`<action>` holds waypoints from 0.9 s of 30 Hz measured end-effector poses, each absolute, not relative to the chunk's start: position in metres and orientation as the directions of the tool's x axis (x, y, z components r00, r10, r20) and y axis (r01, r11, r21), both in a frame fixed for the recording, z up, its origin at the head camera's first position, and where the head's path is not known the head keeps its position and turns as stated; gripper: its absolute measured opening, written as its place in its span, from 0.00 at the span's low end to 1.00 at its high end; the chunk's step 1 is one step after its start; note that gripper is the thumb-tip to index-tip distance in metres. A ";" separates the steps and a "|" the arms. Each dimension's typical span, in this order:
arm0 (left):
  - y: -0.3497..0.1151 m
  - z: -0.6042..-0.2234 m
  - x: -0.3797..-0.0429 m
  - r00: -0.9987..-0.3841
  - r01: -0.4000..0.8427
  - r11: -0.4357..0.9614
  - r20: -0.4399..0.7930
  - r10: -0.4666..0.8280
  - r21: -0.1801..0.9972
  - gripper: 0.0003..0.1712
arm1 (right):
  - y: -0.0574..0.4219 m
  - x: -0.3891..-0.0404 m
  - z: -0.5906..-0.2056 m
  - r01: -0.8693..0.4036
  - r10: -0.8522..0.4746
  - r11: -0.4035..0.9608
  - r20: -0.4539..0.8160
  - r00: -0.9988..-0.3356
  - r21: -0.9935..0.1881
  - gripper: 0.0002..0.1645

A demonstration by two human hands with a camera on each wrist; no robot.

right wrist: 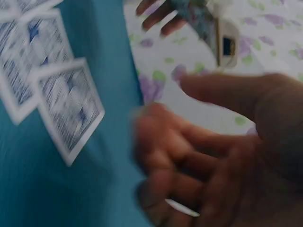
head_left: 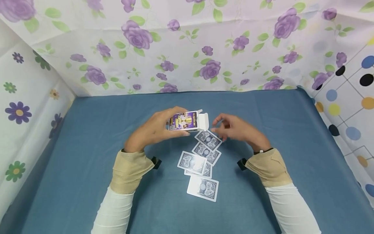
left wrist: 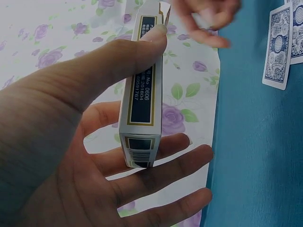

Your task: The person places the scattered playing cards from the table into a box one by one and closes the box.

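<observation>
My left hand (head_left: 157, 127) grips a playing card box (head_left: 184, 121) by its edges, thumb on one narrow side and fingers on the other. The box has a purple front with a gold trophy, and its white end flap (head_left: 203, 121) stands open toward the right. In the left wrist view the box's dark side panel (left wrist: 142, 99) with printed numbers faces the camera. Just right of the flap, my right hand (head_left: 233, 127) hovers with loosely curled fingers and nothing in them. Below it lies the nearest blue-backed playing card (head_left: 208, 140), face down.
Several more face-down cards trail toward me, overlapping: one card (head_left: 206, 153), another card (head_left: 192, 162) and the nearest card (head_left: 208, 189) at the front. They lie on a blue tablecloth (head_left: 87, 182). A floral curtain (head_left: 187, 42) hangs behind the table's far edge.
</observation>
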State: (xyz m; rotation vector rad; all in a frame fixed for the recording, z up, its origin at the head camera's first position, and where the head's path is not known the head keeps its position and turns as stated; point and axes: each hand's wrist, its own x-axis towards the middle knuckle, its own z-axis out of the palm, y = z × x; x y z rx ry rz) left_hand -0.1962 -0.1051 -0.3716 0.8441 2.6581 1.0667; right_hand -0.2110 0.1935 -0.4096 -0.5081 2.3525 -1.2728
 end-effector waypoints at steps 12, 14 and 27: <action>-0.104 -0.371 -0.194 -0.827 0.450 0.597 0.057 0.559 0.664 0.39 | 0.181 -0.202 -0.429 -0.081 -0.336 0.829 -0.376 -0.864 -0.554 0.41; -0.104 -0.371 -0.193 -0.828 0.450 0.600 0.057 0.558 0.662 0.39 | 0.179 -0.201 -0.429 -0.091 -0.314 0.854 -0.366 -0.876 -0.513 0.41; -0.104 -0.368 -0.192 -0.829 0.444 0.603 0.049 0.557 0.663 0.39 | 0.172 -0.202 -0.431 -0.081 -0.286 0.870 -0.364 -0.887 -0.487 0.33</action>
